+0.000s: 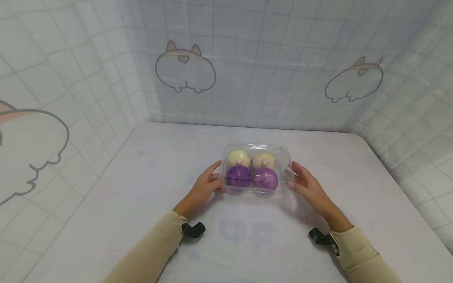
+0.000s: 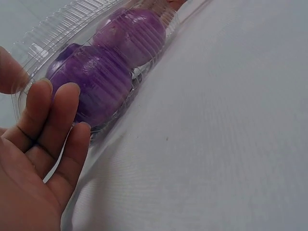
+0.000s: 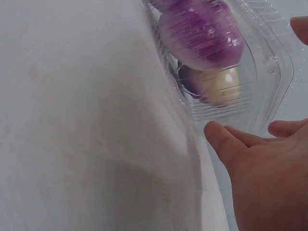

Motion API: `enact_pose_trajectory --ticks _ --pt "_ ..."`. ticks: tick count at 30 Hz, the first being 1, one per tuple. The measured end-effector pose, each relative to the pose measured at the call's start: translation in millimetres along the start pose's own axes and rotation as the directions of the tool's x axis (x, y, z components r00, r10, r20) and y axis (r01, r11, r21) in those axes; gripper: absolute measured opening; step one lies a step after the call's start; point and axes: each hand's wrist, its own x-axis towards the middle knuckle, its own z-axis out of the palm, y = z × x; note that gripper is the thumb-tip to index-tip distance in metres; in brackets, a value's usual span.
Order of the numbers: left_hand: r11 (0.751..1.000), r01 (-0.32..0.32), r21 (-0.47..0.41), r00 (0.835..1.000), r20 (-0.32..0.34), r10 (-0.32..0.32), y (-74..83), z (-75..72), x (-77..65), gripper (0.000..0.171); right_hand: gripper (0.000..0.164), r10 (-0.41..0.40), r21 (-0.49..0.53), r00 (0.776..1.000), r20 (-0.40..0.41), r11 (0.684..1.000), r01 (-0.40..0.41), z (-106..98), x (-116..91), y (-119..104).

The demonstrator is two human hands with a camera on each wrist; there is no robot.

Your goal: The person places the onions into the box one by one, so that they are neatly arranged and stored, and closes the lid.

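A clear plastic clamshell box (image 1: 283, 165) stands on the white table, its lid down. Inside are two cream-coloured (image 1: 238, 158) and two purple round, onion-like things (image 1: 265, 179), the purple ones nearer me. My left hand (image 1: 205, 186) is at the box's left end, with loosely bent fingers (image 2: 67, 108) against its wall. At the right end is my right hand (image 1: 309, 188), its fingers (image 3: 224, 142) fairly straight and close to or touching the ribbed side. Parts of the fingertips are hidden behind the plastic.
A pale cloth covers the table (image 1: 141, 196). White grid-patterned curtains (image 1: 247, 78) with cartoon animal drawings stand behind it and on both sides. Dark devices (image 1: 193, 230) are worn at both wrists, below the beige sleeves (image 1: 152, 251).
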Motion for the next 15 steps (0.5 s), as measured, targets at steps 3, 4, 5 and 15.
enact_pose_trajectory --ticks 3,4,5,15 --pt "1.0 -0.002 0.004 1.0 -0.006 0.002 -0.3 0.6 0.7 0.074 0.078 0.003 0.008 1.0 0.019 1.0 -0.003 -1.3 -2.1 0.5" --pt "1.0 -0.003 0.003 1.0 -0.008 0.003 -0.4 0.8 0.9 0.074 0.078 0.0 0.008 1.0 0.022 1.0 0.0 -1.9 -2.8 0.3" --pt "1.0 -0.003 0.003 1.0 -0.01 0.003 -0.3 1.1 0.9 0.074 0.079 -0.001 0.007 1.0 0.024 1.0 0.001 -2.3 -3.6 -0.2" --pt "0.998 0.005 -0.063 1.0 -0.019 -0.006 0.2 4.2 1.1 0.073 0.084 -0.004 0.032 0.999 0.047 0.999 0.003 -5.1 -8.0 -1.3"
